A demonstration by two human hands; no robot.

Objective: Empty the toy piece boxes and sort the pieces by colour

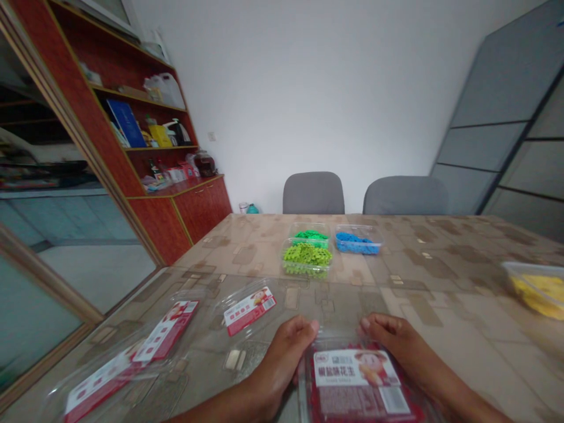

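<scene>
The fingers of the left hand (pixel 286 346) curl over the far left corner of a clear lidded box of red pieces (pixel 359 385), and the fingers of the right hand (pixel 396 341) curl over its far right corner, both closed onto the box rim and holding it between them. The box sits on the surface (pixel 440 276) at the near edge, just in front of the person, its printed label facing up; whether the lid is snapped down or loose cannot be told from here.

To handle this well, I would judge that both hands should press evenly at the two corners so the thin plastic does not twist and spill the small red pieces, keeping the box flat on the surface.

Just left of the left hand lies a clear lid with a red label (pixel 249 308), and further left more labelled clear lids (pixel 165 335) lie flat. Well beyond the hands stand a tub of light green pieces (pixel 307 258), a tub of darker green pieces (pixel 311 235) behind it and a tub of blue pieces (pixel 356 241); a tub of yellow pieces (pixel 540 288) sits at the right edge
</scene>
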